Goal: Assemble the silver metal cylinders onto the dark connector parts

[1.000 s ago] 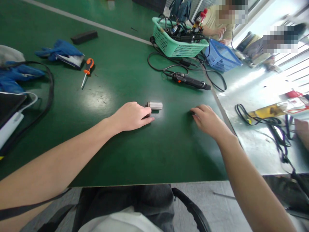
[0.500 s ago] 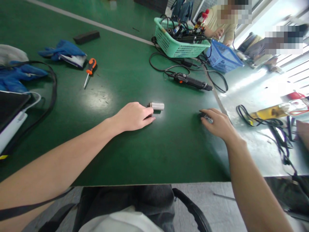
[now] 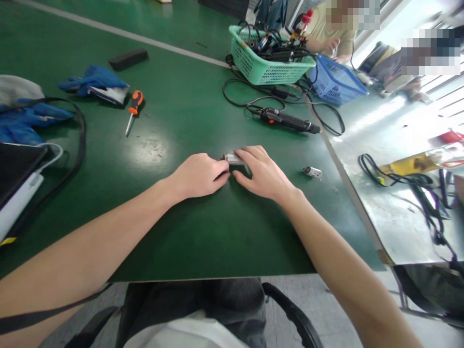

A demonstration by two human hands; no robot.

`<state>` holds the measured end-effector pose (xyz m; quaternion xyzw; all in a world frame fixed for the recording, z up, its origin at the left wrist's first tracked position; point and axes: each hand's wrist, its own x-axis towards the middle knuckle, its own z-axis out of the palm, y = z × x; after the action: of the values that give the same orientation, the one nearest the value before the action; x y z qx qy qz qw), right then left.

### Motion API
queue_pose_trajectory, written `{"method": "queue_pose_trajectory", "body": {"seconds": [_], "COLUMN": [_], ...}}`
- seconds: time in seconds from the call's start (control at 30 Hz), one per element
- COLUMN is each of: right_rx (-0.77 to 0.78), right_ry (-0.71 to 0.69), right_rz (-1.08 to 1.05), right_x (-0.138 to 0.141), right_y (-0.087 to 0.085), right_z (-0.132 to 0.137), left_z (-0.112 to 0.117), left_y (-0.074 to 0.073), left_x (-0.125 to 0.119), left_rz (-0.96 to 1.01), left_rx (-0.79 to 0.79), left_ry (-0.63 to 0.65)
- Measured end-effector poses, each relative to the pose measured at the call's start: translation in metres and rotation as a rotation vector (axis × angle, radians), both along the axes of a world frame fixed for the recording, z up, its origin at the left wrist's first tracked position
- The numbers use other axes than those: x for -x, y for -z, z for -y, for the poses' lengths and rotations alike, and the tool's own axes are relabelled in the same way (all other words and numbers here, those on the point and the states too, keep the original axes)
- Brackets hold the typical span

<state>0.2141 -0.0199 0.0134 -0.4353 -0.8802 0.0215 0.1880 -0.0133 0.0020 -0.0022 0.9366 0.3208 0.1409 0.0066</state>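
Note:
A short silver metal cylinder lies on its side just above the green table, between my two hands. My left hand is closed at its left end, the fingertips partly hidden. From the right, my right hand reaches over the other end, its fingers on top and its thumb below, covering much of the cylinder. A smaller metal part with an uneven surface rests on the table, to the right of my right hand.
Farther back lies a black electric screwdriver with its cable. Behind it are a green basket of cables and tools and a blue basket. An orange-handled screwdriver and blue gloves lie at left. A person sits across.
My right hand has let go of the smaller metal part, leaving it on the table, and moved left onto the metal cylinder. My left hand has stayed at the cylinder's left end.

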Motion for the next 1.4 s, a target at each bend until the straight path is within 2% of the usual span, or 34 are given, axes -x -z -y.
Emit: {"method": "queue_pose_trajectory", "body": {"seconds": [0.17,0.33,0.53,1.0,1.4], "right_rx": [0.024,0.064,0.069,0.040,0.040], "right_ry": [0.036,-0.005,-0.008,-0.027,-0.002], "right_rz": [-0.077,-0.124,-0.165,-0.193,-0.220], "right_x": [0.000,-0.007,-0.010,-0.002,0.001], "right_y": [0.009,0.008,0.008,0.014,0.015], "right_z": [-0.004,0.006,0.017,0.020,0.020], "left_z": [0.000,0.002,0.004,0.001,0.002], "left_y": [-0.001,-0.006,-0.010,-0.009,-0.010], "left_x": [-0.002,-0.004,-0.006,-0.003,-0.003], "left_rz": [0.031,0.108,0.046,-0.005,-0.011], "left_rx": [0.008,0.074,0.069,0.109,0.080], "left_ry": [-0.061,-0.180,-0.138,-0.092,-0.083]}}
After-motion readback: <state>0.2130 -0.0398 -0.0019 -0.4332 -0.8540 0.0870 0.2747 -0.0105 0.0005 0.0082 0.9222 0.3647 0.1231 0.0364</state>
